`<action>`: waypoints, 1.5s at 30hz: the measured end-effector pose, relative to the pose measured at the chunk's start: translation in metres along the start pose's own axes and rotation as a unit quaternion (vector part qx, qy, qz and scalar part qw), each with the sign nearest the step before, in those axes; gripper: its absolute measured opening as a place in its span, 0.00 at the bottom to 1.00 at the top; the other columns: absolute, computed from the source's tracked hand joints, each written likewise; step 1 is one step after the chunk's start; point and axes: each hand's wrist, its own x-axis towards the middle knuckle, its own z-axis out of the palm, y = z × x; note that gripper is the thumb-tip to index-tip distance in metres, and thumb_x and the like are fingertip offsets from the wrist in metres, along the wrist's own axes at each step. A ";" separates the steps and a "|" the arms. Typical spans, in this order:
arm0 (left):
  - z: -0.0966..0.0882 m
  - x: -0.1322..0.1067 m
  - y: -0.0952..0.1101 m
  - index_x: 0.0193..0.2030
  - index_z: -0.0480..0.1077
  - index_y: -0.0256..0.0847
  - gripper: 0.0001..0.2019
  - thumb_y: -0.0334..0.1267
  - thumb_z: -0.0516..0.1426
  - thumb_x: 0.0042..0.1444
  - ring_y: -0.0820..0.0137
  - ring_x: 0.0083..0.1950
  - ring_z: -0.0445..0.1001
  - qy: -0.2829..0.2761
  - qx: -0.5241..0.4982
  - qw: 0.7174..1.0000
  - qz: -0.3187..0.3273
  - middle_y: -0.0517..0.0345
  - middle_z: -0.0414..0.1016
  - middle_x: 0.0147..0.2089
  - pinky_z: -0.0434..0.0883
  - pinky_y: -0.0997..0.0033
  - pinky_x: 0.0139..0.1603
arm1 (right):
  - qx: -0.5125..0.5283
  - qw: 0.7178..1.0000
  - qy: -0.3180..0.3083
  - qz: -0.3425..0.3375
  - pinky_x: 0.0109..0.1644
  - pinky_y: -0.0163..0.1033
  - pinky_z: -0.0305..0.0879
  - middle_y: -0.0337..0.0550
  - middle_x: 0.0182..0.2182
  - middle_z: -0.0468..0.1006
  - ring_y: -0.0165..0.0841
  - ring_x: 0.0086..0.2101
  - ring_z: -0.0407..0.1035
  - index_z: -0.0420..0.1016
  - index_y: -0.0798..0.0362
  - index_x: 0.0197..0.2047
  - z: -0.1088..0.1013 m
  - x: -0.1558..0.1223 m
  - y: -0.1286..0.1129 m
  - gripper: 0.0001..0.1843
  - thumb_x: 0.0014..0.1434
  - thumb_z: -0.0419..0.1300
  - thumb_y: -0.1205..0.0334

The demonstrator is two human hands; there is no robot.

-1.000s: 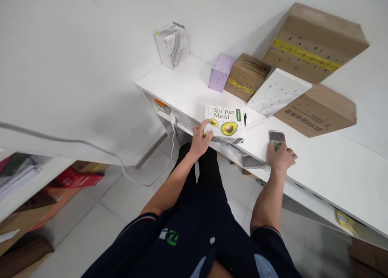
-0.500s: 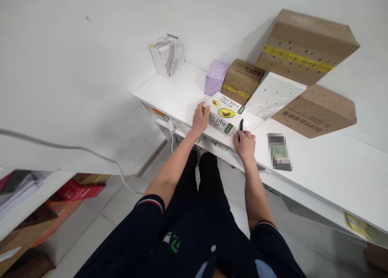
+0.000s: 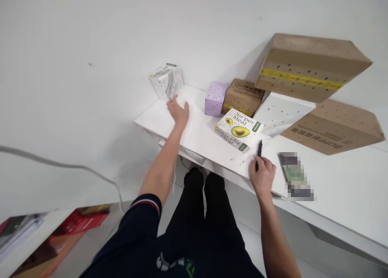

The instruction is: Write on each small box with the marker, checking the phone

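Note:
My left hand (image 3: 178,111) is open, fingers spread, over the white desk (image 3: 157,116) just in front of a white printed box (image 3: 165,81) by the wall; whether the fingertips touch that box I cannot tell. In my right hand (image 3: 262,175) is a black marker pen (image 3: 258,154), its upper end pointing away from me. That hand rests at the desk's front edge. Between the hands lies a white "Su-per Meal" box (image 3: 238,126) with avocado pictures and green labels, and neither hand touches it.
Behind the avocado box stand a dotted purple box (image 3: 216,99) and a brown carton (image 3: 242,92). Farther right are a white dotted box (image 3: 283,112) and two larger cartons, one (image 3: 309,65) raised above the other (image 3: 336,126). A pixelated flat item (image 3: 295,176) lies right of my right hand.
My left hand has let go of the avocado box and reached left and forward to the white printed box. My right hand has kept the pen. The view has shifted, too.

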 end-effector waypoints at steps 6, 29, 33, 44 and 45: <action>-0.032 0.117 -0.014 0.75 0.43 0.40 0.46 0.38 0.66 0.57 0.45 0.71 0.53 -0.020 0.064 0.998 -0.015 0.39 0.46 0.72 0.50 0.40 0.73 | -0.029 0.999 0.017 -0.029 0.53 0.49 0.66 0.59 0.44 0.79 0.44 0.47 0.72 0.80 0.57 0.47 -0.004 0.002 -0.006 0.16 0.67 0.54 0.59; -0.025 0.007 -0.016 0.61 0.66 0.44 0.30 0.30 0.65 0.50 0.46 0.69 0.54 -0.045 0.094 0.987 0.123 0.42 0.53 0.64 0.55 0.44 0.71 | -0.002 0.998 -0.037 0.054 0.54 0.52 0.64 0.59 0.49 0.77 0.46 0.49 0.67 0.81 0.56 0.51 -0.007 0.002 -0.012 0.19 0.66 0.52 0.59; -0.063 -0.080 -0.012 0.60 0.68 0.46 0.30 0.29 0.63 0.48 0.45 0.70 0.53 -0.065 0.102 0.984 0.132 0.43 0.53 0.63 0.52 0.41 0.72 | 0.004 0.996 -0.048 0.070 0.55 0.53 0.64 0.60 0.49 0.77 0.47 0.49 0.67 0.81 0.57 0.51 -0.009 0.004 -0.011 0.19 0.65 0.53 0.60; -0.134 -0.163 -0.029 0.61 0.60 0.47 0.36 0.51 0.68 0.48 0.67 0.48 0.75 -0.026 -0.318 0.944 -0.088 0.53 0.71 0.48 0.74 0.66 0.50 | 0.009 0.993 -0.069 0.091 0.53 0.55 0.64 0.60 0.51 0.77 0.50 0.49 0.65 0.81 0.57 0.53 -0.010 0.004 -0.008 0.20 0.62 0.54 0.64; -0.134 -0.165 -0.030 0.60 0.61 0.47 0.36 0.52 0.69 0.46 0.69 0.44 0.75 -0.036 -0.345 0.931 -0.116 0.55 0.71 0.45 0.74 0.69 0.46 | 0.009 0.993 -0.071 0.093 0.53 0.55 0.64 0.60 0.51 0.76 0.50 0.49 0.65 0.80 0.57 0.53 -0.010 0.005 -0.009 0.20 0.62 0.54 0.64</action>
